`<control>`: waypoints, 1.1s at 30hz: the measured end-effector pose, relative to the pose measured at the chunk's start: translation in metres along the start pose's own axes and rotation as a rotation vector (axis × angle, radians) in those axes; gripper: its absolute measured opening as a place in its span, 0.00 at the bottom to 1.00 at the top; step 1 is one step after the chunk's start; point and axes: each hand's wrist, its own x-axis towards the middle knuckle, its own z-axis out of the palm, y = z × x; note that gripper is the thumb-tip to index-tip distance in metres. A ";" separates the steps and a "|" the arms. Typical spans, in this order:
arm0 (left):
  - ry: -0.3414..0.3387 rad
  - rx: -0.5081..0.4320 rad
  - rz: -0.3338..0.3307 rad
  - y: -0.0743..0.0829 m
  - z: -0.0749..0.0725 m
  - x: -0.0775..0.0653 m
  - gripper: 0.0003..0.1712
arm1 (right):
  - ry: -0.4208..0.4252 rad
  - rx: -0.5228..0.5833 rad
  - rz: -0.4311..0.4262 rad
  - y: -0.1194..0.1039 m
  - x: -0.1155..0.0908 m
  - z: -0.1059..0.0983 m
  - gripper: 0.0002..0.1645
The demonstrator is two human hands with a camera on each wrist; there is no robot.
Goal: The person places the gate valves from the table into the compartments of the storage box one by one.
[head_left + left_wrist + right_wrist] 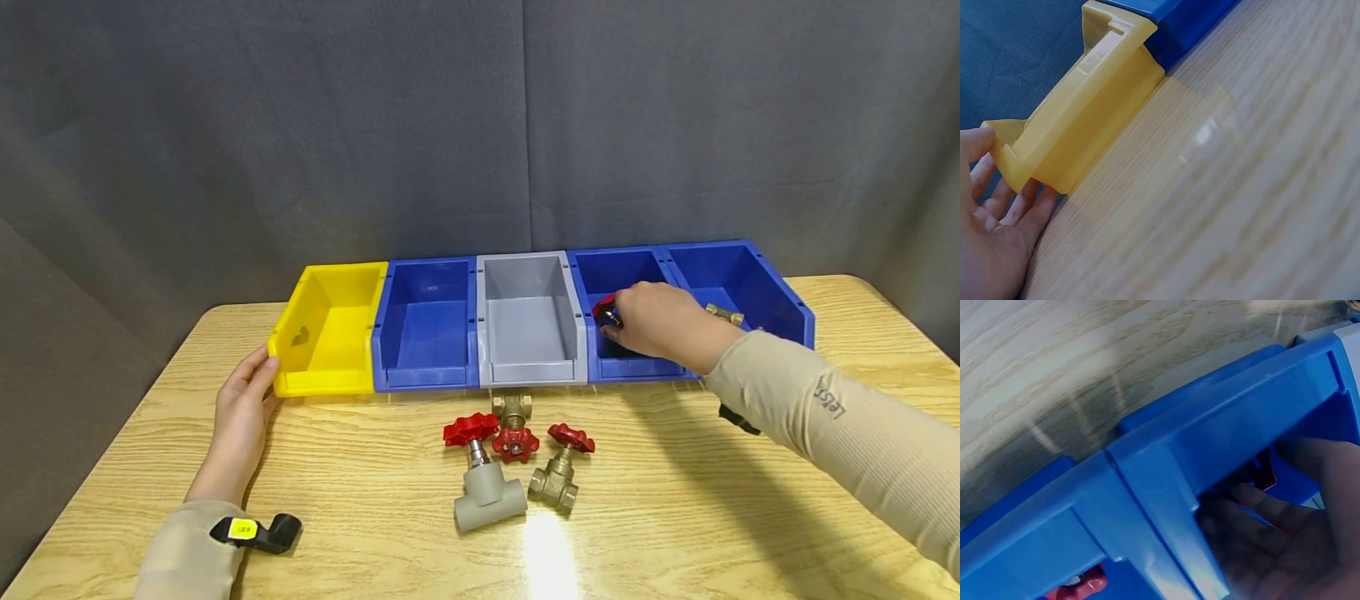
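My left hand (243, 408) holds the front left corner of the yellow bin (324, 385); the left wrist view shows the thumb on its rim and the fingers below. Reaching into the blue bin (637, 369) right of the grey one, my right hand (660, 321) grips a valve with a red handwheel (602, 309). Most of that valve is hidden by the hand and bin wall. On the table before the bins lie a grey plastic valve (487, 497) and two brass gate valves, one on the right (557, 483) and one behind (512, 410), all with red handwheels.
Between the yellow bin and the blue bin in use stand another blue bin (426, 379) and a grey bin (534, 374). The rightmost blue bin (802, 321) contains a brass valve (723, 314), partly covered by the right arm. A dark grey curtain (450, 125) hangs behind the table.
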 end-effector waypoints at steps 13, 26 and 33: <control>-0.007 0.009 0.007 -0.001 -0.001 0.000 0.38 | 0.152 -0.035 -0.040 0.001 -0.003 0.004 0.18; -0.001 0.000 0.001 -0.001 0.002 0.003 0.35 | 0.253 -0.034 -0.057 -0.002 -0.021 0.006 0.15; 0.008 -0.008 0.005 0.000 0.000 0.003 0.35 | 0.362 -0.043 -0.116 -0.007 -0.032 0.007 0.10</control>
